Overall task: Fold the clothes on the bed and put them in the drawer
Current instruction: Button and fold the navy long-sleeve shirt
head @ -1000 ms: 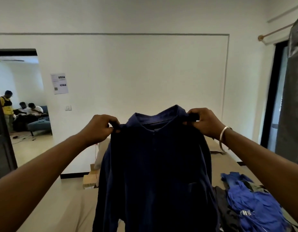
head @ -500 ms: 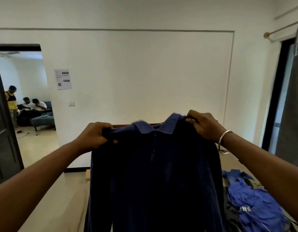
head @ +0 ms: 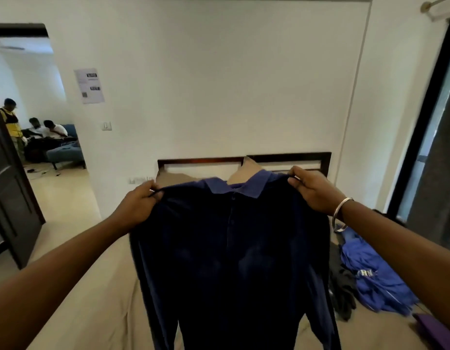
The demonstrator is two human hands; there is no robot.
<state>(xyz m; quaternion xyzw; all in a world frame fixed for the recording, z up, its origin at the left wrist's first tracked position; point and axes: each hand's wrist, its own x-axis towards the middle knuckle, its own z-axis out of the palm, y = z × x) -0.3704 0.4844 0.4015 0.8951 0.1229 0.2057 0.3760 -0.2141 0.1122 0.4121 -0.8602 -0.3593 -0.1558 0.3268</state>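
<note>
A dark navy collared shirt [head: 231, 261] hangs spread out in front of me above the beige bed [head: 92, 299]. My left hand [head: 140, 205] pinches its left shoulder and my right hand [head: 312, 190] pinches its right shoulder, a metal bangle on that wrist. The shirt's collar faces me and its long sleeves hang down at both sides. On the bed to the right lie a bright blue garment [head: 370, 276], a dark grey one [head: 342, 286] and a purple one [head: 436, 329]. No drawer is in view.
A dark wooden headboard [head: 201, 161] stands against the white wall. An open dark door [head: 9, 188] at the left leads to a room where several people sit and stand. A dark curtain [head: 436, 198] hangs at the right.
Both hands have lowered the shirt and drawn its shoulders wider apart. My view has tilted down, so the headboard and more of the bed now show.
</note>
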